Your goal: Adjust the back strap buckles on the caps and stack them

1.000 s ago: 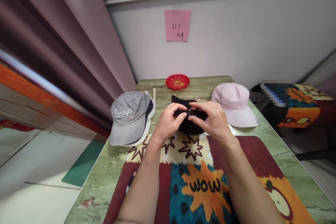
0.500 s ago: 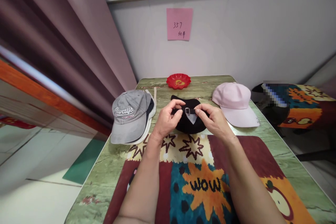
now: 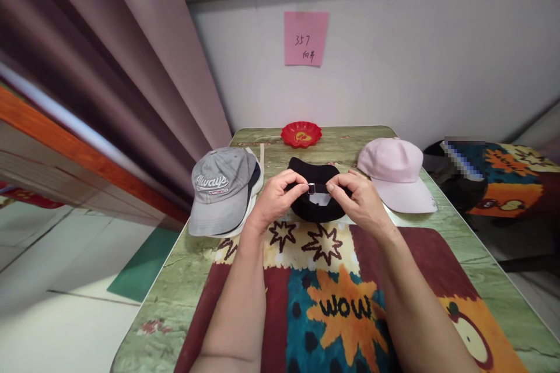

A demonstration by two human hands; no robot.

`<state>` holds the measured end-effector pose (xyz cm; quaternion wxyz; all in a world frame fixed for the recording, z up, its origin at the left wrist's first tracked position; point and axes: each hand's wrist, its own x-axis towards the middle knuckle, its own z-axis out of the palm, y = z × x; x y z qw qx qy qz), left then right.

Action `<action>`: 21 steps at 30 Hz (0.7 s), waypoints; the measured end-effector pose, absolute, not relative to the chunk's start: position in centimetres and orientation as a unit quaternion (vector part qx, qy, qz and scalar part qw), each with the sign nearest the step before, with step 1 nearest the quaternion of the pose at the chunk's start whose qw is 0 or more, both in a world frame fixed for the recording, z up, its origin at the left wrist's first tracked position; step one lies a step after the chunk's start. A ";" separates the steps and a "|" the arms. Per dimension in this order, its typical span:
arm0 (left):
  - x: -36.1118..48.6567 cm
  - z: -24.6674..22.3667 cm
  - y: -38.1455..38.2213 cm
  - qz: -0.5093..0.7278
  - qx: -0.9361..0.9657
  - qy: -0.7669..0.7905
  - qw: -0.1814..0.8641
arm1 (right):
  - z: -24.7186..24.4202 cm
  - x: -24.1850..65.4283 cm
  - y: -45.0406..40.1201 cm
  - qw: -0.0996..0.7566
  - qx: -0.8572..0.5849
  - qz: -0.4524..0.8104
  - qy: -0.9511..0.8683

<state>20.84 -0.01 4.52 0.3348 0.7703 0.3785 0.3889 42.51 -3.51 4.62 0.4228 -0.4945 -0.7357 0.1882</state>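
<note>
A black cap (image 3: 318,210) is held between my two hands above the far edge of the patterned mat, its back strap (image 3: 321,188) stretched across. My left hand (image 3: 279,195) pinches the strap close beside a small metal buckle (image 3: 312,188). On the other side of the buckle, my right hand (image 3: 356,195) pinches the strap between thumb and fingers. Stacked caps with a grey "Always" cap (image 3: 223,186) on top lie to the left. A pink cap (image 3: 396,172) rests on the right.
A red scalloped dish (image 3: 301,134) stands at the back of the green table (image 3: 161,297). The mat (image 3: 280,297) covers the front. A pink note (image 3: 306,38) is on the wall, and a curtain (image 3: 144,41) hangs at left.
My left fingers have moved right along the strap, up against the buckle. The cap's opening looks wider and flatter. The whole view has shifted slightly.
</note>
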 end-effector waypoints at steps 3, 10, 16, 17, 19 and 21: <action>21.0 4.6 -0.2 0.384 0.755 0.388 0.364 | 4.7 42.5 -3.6 0.421 -0.491 0.203 -0.735; 22.0 4.9 -0.8 0.360 0.770 0.365 0.381 | 4.9 41.9 -3.8 0.419 -0.479 0.216 -0.741; 22.6 5.2 -1.1 0.379 0.780 0.366 0.337 | 5.0 41.5 -3.9 0.420 -0.484 0.183 -0.746; 22.7 5.2 -1.1 0.387 0.778 0.372 0.327 | 5.0 41.5 -3.9 0.423 -0.489 0.175 -0.743; 23.0 5.1 -1.1 0.400 0.771 0.383 0.315 | 5.0 41.3 -3.9 0.429 -0.501 0.162 -0.734; 23.2 5.0 -1.1 0.409 0.763 0.389 0.315 | 5.0 41.3 -3.9 0.435 -0.511 0.161 -0.724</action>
